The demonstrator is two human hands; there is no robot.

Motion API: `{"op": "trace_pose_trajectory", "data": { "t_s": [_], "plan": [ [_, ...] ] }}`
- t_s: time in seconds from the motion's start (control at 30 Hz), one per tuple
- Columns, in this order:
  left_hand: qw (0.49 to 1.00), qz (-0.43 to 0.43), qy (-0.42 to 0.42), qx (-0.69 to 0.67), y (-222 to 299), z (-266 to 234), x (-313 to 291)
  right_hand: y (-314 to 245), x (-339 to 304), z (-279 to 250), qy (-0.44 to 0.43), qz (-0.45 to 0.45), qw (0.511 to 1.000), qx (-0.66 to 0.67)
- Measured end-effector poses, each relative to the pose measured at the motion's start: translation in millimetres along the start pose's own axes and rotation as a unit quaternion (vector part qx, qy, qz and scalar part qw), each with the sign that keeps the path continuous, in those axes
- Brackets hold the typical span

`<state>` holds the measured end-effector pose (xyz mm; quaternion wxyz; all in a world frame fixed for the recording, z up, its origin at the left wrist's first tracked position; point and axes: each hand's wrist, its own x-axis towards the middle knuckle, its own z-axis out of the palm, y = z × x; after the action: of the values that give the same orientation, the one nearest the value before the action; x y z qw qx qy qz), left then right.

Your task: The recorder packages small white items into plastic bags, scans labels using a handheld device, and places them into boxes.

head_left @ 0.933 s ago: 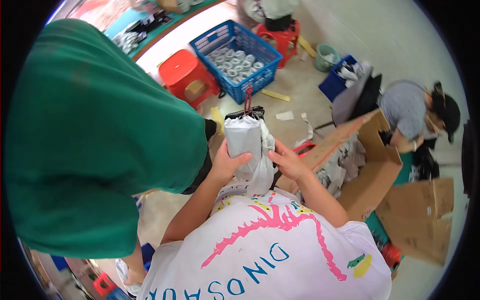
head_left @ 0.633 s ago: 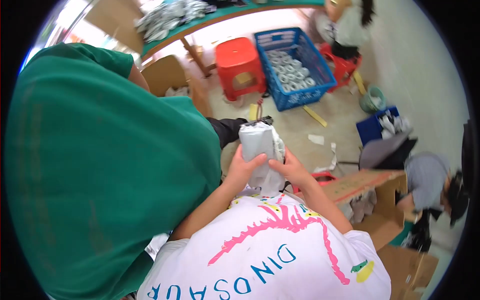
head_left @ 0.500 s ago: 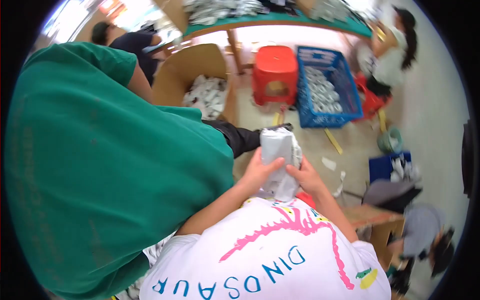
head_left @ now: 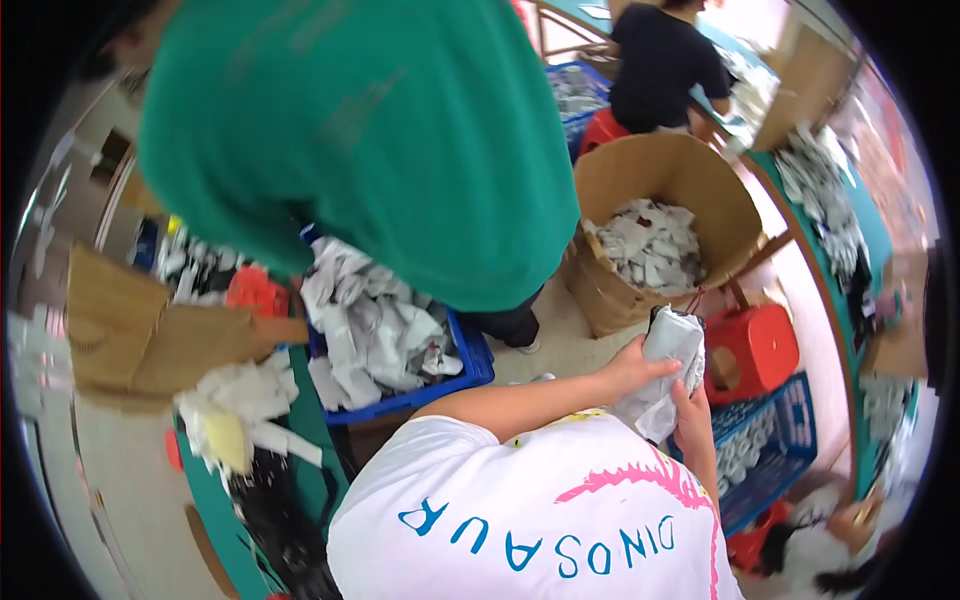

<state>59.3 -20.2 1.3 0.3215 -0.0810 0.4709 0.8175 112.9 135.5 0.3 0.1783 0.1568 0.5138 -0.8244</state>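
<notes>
A soft, silvery-white bundle (head_left: 672, 338), longish and loosely folded, is held in front of my chest, right of the middle of the view. My left hand (head_left: 640, 370) grips its left side with the thumb laid across the front. On the lower right side, my right hand (head_left: 690, 412) is closed round it, thumb up. The bundle's far end looks dark at the edge, and its back is hidden. Just beyond it stands a large cardboard box (head_left: 640, 165) holding a heap of loose white-grey pieces (head_left: 648, 245).
A person in a green shirt (head_left: 400, 150) bends close by at upper left, over a blue crate (head_left: 400, 408) of white-grey pieces. A red stool (head_left: 765, 345) and another blue crate (head_left: 812, 415) stand right. Green tables (head_left: 215, 520) flank both sides. Another person (head_left: 665, 70) sits far off.
My view has swung to the left, so the box, stool and crate now appear further right, and the left-hand table has come into sight. Both hands still hold the bundle.
</notes>
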Motion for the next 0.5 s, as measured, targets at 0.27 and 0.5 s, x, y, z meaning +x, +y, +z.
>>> {"op": "trace_pose_trajectory", "data": {
  "t_s": [0.27,0.5],
  "plan": [
    [0.998,0.059,0.031,0.013,0,2,2,-21,20,-4,-0.113,0.001,0.983,-0.146],
    [0.99,0.074,0.12,0.011,17,-26,-6,-8,54,23,-0.134,0.01,0.982,-0.134]
  ]
}}
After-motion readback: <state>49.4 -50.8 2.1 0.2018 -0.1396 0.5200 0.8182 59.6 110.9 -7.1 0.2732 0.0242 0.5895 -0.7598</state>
